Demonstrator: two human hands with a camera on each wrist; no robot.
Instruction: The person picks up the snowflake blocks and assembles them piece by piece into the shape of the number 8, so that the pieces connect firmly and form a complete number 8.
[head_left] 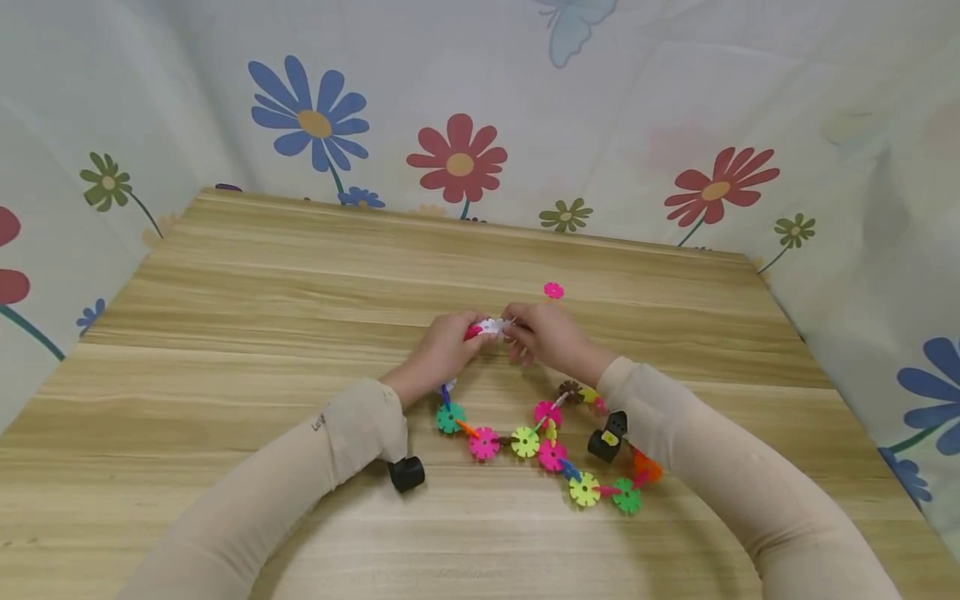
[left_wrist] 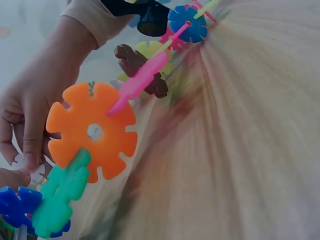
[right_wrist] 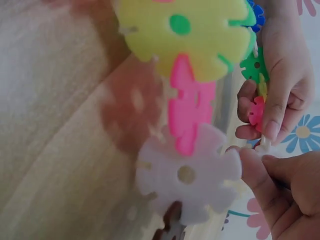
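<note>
In the head view, my left hand (head_left: 444,350) pinches the end of a chain of plastic snowflake discs, where a white disc (head_left: 489,327) shows beside a pink one (head_left: 472,332). My right hand (head_left: 553,337) meets it from the right, thumb and finger pinching white plastic at the same spot. The fingers partly hide the joint. In the right wrist view, a pink disc (right_wrist: 256,113) and a green disc (right_wrist: 256,66) hang in the chain by the left hand. An orange disc (left_wrist: 95,132) is slotted to a teal one (left_wrist: 62,195) in the left wrist view.
The rest of the chain curves over the wooden table (head_left: 300,275) below the hands, with teal (head_left: 451,418), yellow (head_left: 584,489) and green discs (head_left: 627,495) in it. A loose pink disc (head_left: 553,290) lies beyond the right hand. Flowered cloth (head_left: 585,125) hangs behind the table.
</note>
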